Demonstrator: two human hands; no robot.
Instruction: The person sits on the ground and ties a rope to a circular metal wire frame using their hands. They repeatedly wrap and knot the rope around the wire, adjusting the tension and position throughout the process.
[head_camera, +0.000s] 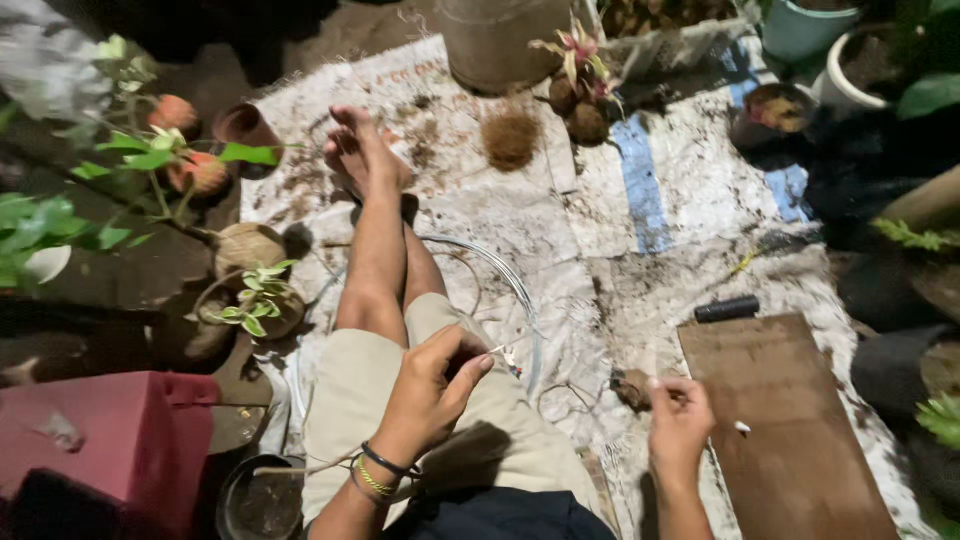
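Note:
I sit on a white woven sheet (690, 170) with my legs crossed in front of me. My left hand (432, 390) is over my thigh, fingers pinched on the end of a thin wire (505, 352) whose coil (520, 290) loops across the sheet beside my knee. My right hand (680, 425) hovers low at the edge of a brown wooden board (790, 420), fingers curled next to a small brown husk lump (630, 388); whether it grips anything I cannot tell. A small white bit (742, 427) lies on the board.
A black cylinder (727, 309) lies above the board. A coconut-fibre ball (511, 138) and a small plant in husk (583, 95) sit far on the sheet. Potted plants (250, 300), clay pots (243, 125) and a red box (100, 440) crowd the left; pots (845, 65) stand top right.

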